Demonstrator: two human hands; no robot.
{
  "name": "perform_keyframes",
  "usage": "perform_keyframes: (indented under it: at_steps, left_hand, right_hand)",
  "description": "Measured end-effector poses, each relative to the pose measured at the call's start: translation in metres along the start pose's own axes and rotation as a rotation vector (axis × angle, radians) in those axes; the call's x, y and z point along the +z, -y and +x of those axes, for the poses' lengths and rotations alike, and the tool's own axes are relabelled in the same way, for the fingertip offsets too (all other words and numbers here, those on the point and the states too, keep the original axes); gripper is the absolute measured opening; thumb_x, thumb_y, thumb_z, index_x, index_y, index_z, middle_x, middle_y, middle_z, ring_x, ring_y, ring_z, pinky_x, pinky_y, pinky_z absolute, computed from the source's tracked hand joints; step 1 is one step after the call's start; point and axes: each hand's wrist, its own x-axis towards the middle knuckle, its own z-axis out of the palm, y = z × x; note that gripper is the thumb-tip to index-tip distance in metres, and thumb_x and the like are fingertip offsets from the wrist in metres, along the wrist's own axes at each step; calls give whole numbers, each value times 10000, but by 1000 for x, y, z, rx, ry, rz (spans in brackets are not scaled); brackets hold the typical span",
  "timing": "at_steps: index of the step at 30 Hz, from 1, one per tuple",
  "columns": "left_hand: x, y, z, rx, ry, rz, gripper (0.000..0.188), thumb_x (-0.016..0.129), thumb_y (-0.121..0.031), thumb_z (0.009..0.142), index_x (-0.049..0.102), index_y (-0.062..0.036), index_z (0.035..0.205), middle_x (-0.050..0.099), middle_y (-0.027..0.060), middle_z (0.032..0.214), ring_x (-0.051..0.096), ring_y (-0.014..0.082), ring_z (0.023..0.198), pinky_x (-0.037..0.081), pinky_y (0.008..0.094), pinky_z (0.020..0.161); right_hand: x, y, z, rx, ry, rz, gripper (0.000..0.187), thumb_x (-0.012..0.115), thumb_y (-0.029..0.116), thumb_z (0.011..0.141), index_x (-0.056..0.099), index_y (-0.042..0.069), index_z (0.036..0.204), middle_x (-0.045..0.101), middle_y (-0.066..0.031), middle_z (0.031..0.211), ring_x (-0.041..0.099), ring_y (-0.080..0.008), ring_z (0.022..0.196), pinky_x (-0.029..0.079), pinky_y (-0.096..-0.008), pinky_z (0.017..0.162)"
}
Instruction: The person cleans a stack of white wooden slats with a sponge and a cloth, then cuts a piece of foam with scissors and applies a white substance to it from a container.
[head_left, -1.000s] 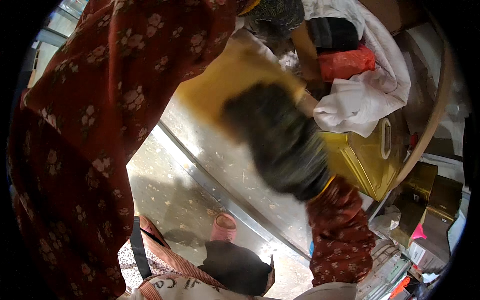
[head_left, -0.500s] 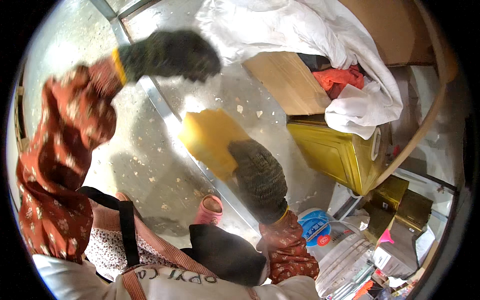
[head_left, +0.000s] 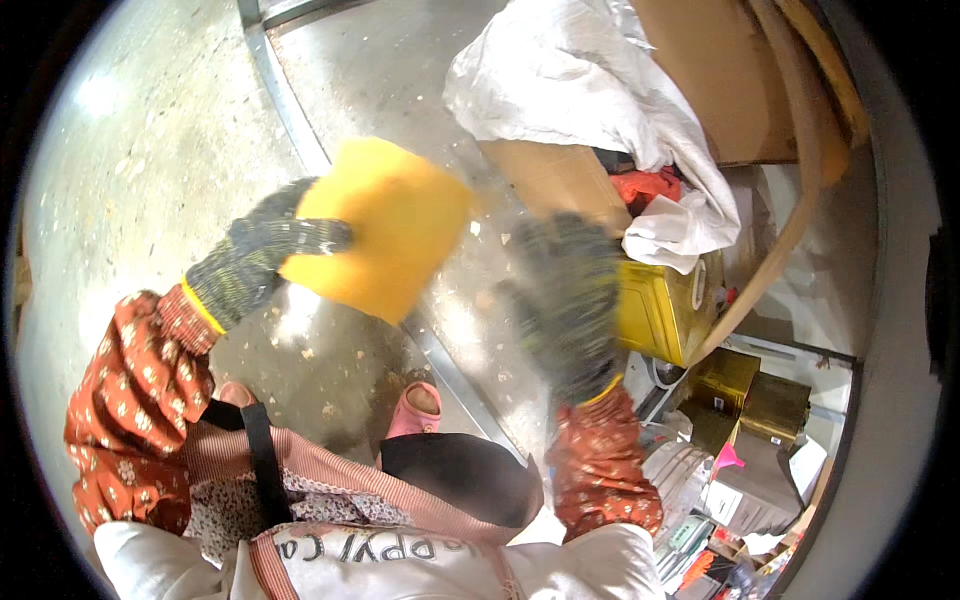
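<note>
Left hand (head_left: 262,248): in a dark knit glove, gripping the yellow sheet by its edge, thumb on top.
Yellow sheet (head_left: 388,230): held out in front of the person, above the floor (head_left: 150,200).
Right hand (head_left: 568,305): gloved too, blurred, open, thumb apart from the fingers, well clear of the sheet.
Pink shoe (head_left: 414,412): on the floor, lower than the hands.
Gold tin (head_left: 660,312): partly behind the right hand.
Carton (head_left: 560,182): beyond the tin, white cloth (head_left: 575,80) draped over it.
</note>
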Motion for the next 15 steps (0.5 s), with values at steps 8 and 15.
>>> perform_keyframes:
  at_steps: [8, 15]
  left_hand:
    - [-46, 6, -12, 33, -133, -46, 613, 708, -161, 774, 437, 24, 1292, 587, 124, 1176, 601, 211, 1044, 493, 328, 901]
    - [-41, -3, -20, 86, -147, 2, 614, 705, -150, 774, 430, 31, 1292, 592, 126, 1163, 604, 214, 1040, 500, 327, 886]
  right_hand:
    - [44, -225, -61, 971, -51, 53, 513, 630, 342, 823, 516, 113, 1268, 568, -195, 1205, 556, -350, 1085, 437, -441, 920]
    - [-86, -313, -155, 824, -53, -474, 389, 637, 308, 788, 607, 143, 1139, 661, -135, 965, 614, -328, 973, 480, -401, 840]
